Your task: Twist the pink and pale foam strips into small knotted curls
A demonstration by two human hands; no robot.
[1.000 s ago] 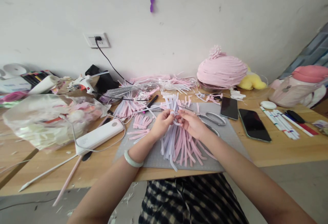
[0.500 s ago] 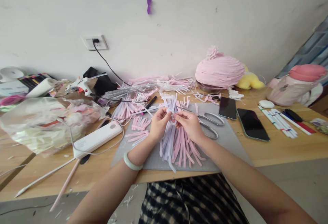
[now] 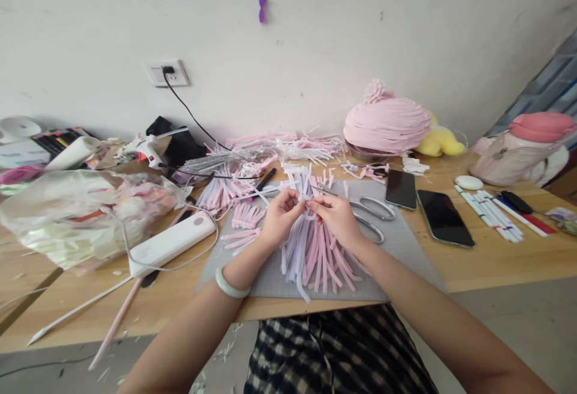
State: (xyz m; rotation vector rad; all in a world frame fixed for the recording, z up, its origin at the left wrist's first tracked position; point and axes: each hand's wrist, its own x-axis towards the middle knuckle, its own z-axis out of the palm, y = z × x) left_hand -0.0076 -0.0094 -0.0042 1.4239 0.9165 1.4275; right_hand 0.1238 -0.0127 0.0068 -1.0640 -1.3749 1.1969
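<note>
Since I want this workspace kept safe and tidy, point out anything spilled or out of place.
White scraps litter the floor below the table, as if dropped. The pink rod juts past the table's near edge, at left. No damage is apparent.

1. Long fuzzy lilac strips [image 3: 295,252]: pale lilac, no pattern. Your long fuzzy pink strips [image 3: 322,261]: light pink.
2. Your flat rectangular cutting mat [image 3: 268,280]: grey.
3. Your smooth round bangle [image 3: 231,284]: pale green.
4. Your checked cloth garment [image 3: 360,346]: black and beige check.
5. Your metal scissors [image 3: 382,239]: silver-grey.
6. Domed strand-wrapped bundle [image 3: 387,124]: pink throughout. Soft plush item [image 3: 440,141]: yellow.
7. Your slim straight markers [image 3: 489,216]: white barrels, coloured accents.
8. Your wooden tabletop [image 3: 496,267]: light brown, grained.
</note>
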